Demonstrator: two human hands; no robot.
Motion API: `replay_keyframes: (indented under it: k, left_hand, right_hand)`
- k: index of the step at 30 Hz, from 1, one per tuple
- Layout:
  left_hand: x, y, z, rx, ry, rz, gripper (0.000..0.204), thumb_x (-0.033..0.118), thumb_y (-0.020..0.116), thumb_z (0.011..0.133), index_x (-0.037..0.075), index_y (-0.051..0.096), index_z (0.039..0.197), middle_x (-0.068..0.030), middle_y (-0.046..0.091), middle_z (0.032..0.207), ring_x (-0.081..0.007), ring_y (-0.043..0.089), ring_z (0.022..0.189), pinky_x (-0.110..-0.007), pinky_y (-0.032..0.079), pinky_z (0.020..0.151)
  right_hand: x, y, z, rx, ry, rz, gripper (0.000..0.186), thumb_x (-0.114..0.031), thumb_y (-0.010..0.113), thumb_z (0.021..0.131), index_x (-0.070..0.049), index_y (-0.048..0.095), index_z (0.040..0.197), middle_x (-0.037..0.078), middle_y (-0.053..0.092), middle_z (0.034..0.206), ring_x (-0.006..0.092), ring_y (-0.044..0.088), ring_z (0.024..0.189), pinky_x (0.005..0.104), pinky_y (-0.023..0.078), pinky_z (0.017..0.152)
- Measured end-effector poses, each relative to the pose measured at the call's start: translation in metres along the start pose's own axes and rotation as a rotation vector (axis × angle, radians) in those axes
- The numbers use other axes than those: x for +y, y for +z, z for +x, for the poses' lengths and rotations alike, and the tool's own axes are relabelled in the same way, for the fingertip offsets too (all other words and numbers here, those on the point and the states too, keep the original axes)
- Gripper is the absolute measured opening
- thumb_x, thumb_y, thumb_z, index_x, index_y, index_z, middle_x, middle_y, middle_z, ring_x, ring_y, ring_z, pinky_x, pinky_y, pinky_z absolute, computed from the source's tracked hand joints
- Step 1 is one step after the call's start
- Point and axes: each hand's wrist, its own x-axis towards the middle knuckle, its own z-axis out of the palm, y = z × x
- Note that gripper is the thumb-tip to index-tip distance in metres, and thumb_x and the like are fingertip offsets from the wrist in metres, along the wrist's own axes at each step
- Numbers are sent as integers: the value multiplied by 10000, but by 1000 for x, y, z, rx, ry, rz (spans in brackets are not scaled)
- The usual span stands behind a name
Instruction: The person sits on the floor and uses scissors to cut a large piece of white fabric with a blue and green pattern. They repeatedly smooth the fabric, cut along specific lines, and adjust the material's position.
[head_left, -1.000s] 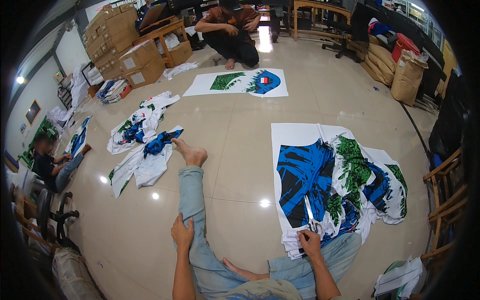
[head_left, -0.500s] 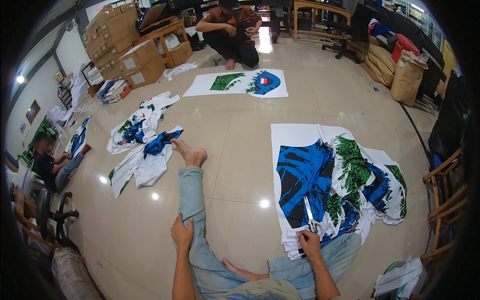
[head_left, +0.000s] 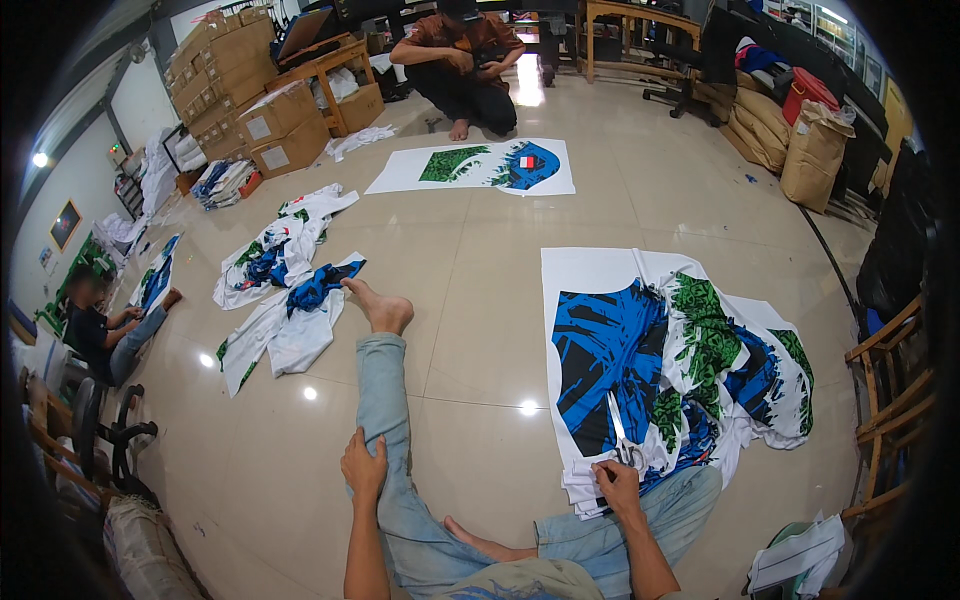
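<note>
My left hand [head_left: 364, 466] lies on the jeans of my raised left leg [head_left: 385, 400], its fingers stretched along the cloth. Beside my bent right knee, my right hand [head_left: 618, 487] has its fingers pinched on the white edge of a printed fabric piece [head_left: 600, 335]. This piece is blue and black with a white border and lies flat on the floor. Scissors [head_left: 622, 432] rest on it, blades pointing away from me, handles just beyond my right fingertips. Crumpled green, blue and white fabric [head_left: 705, 350] is heaped on its right side.
Another printed panel [head_left: 467, 167] lies ahead, before a squatting person [head_left: 463, 65]. Crumpled printed cloths [head_left: 290, 265] lie left of my foot. A seated person [head_left: 100, 320] holds fabric at far left. Cardboard boxes [head_left: 225, 75], brown sacks [head_left: 815, 155] and a wooden rack [head_left: 890, 400] stand around the floor.
The squatting person's hands have shifted slightly in front of their body. My own hands, the scissors and the fabric stay as they were.
</note>
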Motion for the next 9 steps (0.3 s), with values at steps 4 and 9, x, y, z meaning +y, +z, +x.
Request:
replay_keyframes:
  k: [4,9]
  left_hand:
    - [2,-1,0,-1,-2,1,623,427,607,946,-18,567,1380,-228,632,1330,-381,612,1196,-482,456,1005]
    - [2,-3,0,-21,-21,-8,634,432,618,939,-15,564,1385,-224,627,1342,-376,605,1213,-480,451,1016]
  right_hand:
    - [1,0,0,-6,6,-7,212,-198,729,897,6,777,929,141,724,720,217,683,625,342,508,606]
    - [0,-1,0,-9,18,-16,208,-204,729,899,-6,782,935,146,730,733,223,694,642,341,513,614]
